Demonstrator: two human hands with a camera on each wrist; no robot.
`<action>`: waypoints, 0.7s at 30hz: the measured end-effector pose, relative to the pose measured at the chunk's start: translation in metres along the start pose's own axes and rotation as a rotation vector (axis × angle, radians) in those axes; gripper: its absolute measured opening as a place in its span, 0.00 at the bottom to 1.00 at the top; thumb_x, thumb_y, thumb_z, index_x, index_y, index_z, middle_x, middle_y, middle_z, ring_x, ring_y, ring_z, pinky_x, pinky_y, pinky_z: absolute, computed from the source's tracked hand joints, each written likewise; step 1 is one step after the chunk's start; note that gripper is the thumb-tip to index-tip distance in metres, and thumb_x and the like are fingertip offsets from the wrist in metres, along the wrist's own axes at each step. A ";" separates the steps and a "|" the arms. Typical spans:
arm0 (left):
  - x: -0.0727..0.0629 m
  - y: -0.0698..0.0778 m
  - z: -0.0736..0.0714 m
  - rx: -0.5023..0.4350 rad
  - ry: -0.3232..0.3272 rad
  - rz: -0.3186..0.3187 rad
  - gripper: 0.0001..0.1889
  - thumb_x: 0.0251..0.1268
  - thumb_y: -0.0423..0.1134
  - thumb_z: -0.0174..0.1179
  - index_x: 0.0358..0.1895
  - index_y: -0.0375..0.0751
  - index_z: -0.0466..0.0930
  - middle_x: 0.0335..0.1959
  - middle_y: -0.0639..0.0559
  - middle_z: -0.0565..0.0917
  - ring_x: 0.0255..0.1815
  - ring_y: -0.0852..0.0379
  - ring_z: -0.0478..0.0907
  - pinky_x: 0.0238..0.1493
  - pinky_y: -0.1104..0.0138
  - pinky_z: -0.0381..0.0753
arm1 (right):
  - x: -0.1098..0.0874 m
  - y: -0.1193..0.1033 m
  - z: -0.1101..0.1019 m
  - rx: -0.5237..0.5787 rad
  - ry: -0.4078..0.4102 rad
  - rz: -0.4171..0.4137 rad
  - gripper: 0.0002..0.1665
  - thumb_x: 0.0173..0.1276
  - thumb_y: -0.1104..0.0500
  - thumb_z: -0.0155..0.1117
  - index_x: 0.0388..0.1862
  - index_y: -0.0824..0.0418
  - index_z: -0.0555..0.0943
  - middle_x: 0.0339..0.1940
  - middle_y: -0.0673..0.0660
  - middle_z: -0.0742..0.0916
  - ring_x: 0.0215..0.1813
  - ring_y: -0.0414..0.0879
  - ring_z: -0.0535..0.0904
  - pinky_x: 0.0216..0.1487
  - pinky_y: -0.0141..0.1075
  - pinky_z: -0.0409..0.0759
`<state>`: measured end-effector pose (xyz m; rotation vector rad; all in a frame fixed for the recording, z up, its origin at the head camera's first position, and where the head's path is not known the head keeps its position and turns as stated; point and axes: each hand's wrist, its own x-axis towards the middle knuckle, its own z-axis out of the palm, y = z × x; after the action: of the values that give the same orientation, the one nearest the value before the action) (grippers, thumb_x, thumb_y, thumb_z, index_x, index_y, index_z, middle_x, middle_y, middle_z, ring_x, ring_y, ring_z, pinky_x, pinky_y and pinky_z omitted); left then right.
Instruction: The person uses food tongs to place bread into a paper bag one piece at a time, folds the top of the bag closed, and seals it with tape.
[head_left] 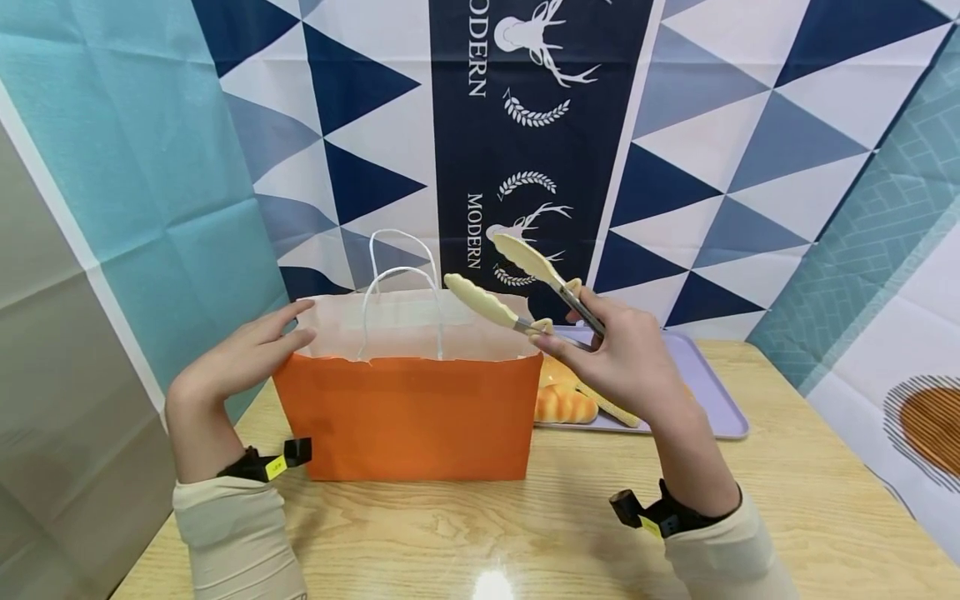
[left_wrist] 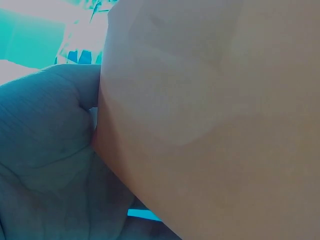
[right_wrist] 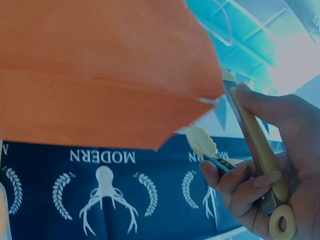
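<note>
An orange paper bag (head_left: 412,417) with white string handles stands upright on the table, its mouth spread at the top. My left hand (head_left: 243,354) holds the bag's left upper edge, the thumb over the rim; the bag wall hides some fingertips in the left wrist view. In my right hand (head_left: 618,350) are metal kitchen tongs (head_left: 576,310) with cream scalloped tips, raised beside the bag's right upper corner. The tips are spread, pointing up and left, with nothing between them. The right wrist view shows my fingers curled round the tongs' arms (right_wrist: 255,137).
Behind the bag's right side lies a purple tray (head_left: 708,387). On it are a striped bread roll (head_left: 566,406) and a long yellow piece (head_left: 611,406), partly hidden by the bag and right hand. The wooden table (head_left: 450,533) meets a patterned cloth backdrop (head_left: 675,167).
</note>
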<state>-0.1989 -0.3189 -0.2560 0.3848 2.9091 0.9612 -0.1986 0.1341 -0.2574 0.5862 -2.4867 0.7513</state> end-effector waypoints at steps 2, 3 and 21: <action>0.000 0.000 0.000 0.000 0.003 -0.001 0.37 0.88 0.55 0.44 0.87 0.38 0.46 0.85 0.27 0.49 0.81 0.24 0.49 0.72 0.25 0.54 | 0.000 0.003 -0.003 -0.004 -0.002 0.016 0.35 0.68 0.35 0.74 0.62 0.58 0.82 0.31 0.54 0.82 0.25 0.48 0.71 0.25 0.40 0.70; 0.000 -0.001 0.000 0.002 0.003 0.000 0.37 0.88 0.55 0.44 0.87 0.38 0.46 0.85 0.27 0.50 0.81 0.24 0.50 0.72 0.25 0.54 | 0.000 0.005 -0.005 -0.010 -0.007 0.029 0.36 0.68 0.34 0.73 0.62 0.58 0.82 0.31 0.55 0.81 0.26 0.48 0.71 0.27 0.41 0.70; 0.000 0.000 0.000 0.000 -0.003 -0.011 0.38 0.88 0.55 0.43 0.87 0.38 0.46 0.84 0.27 0.50 0.81 0.23 0.50 0.73 0.25 0.54 | -0.019 0.063 -0.033 -0.193 -0.052 0.133 0.44 0.60 0.34 0.80 0.59 0.65 0.79 0.38 0.61 0.80 0.35 0.54 0.72 0.31 0.43 0.69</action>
<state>-0.1993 -0.3192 -0.2557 0.3699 2.9049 0.9583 -0.2059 0.2068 -0.2681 0.3790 -2.6280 0.5406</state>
